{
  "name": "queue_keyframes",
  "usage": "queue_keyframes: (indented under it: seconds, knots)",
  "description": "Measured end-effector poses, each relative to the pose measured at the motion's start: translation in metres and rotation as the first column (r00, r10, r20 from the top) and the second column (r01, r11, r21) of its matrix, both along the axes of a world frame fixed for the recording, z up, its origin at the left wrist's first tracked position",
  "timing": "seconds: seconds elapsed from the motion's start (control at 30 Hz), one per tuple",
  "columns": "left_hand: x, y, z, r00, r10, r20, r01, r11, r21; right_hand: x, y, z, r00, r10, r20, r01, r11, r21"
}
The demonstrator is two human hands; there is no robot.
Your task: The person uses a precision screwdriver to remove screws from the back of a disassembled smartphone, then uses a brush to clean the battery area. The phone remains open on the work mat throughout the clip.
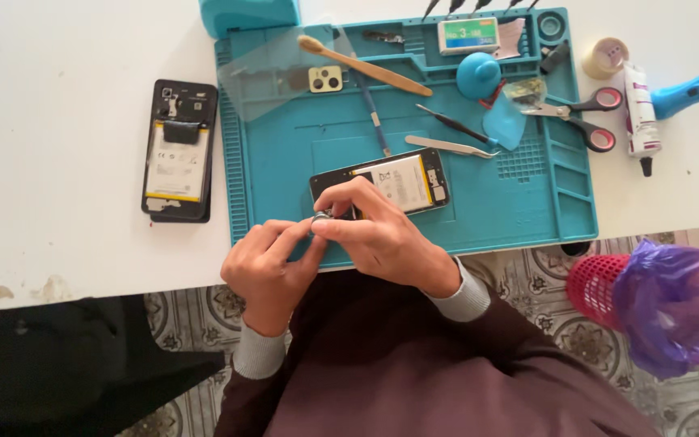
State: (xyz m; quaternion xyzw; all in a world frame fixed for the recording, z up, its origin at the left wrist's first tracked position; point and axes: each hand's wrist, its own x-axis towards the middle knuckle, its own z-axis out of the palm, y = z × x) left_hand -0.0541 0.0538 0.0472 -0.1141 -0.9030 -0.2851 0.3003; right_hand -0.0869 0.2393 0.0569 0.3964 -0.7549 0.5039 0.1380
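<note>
White table (58, 243), long and flat, with a few small brown marks near the front edge. Bright, even light all over the top. Tiled floor (544, 275) below, grey and cream with round flower shapes. Red basket (596, 287) with holes on the floor to one side, purple plastic bag (677, 303) puffed out of it. Dark black shape (66, 364) low in the corner, too dim to tell what.
</note>
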Motion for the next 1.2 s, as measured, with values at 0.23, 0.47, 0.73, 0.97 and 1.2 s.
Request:
queue_keyframes:
  seconds: [0.23,0.47,0.73,0.97,1.2]
  knots:
    - [0.002,0.006,0.010,1.000,0.005,0.002,-0.005,1.000,-0.006,0.003,0.007,0.007,0.996,-0.060,-0.059,0.062,0.997,0.041]
    - [0.005,0.004,0.036,1.000,-0.005,-0.009,0.005,1.000,0.005,0.007,0.002,0.023,0.964,-0.208,-0.167,0.187,0.973,-0.137]
    - [0.021,-0.019,0.051,1.000,-0.002,-0.017,0.003,1.000,0.009,0.019,-0.022,0.041,0.809,-0.577,-0.112,0.564,0.816,-0.131]
    - [0.021,-0.029,0.046,1.000,-0.005,-0.029,0.005,1.000,0.015,0.021,-0.034,0.049,0.812,-0.582,-0.047,0.581,0.813,-0.030]
    - [0.020,-0.028,0.043,0.999,0.002,-0.038,-0.001,1.000,0.014,0.020,-0.034,0.046,0.835,-0.549,-0.039,0.550,0.835,0.019]
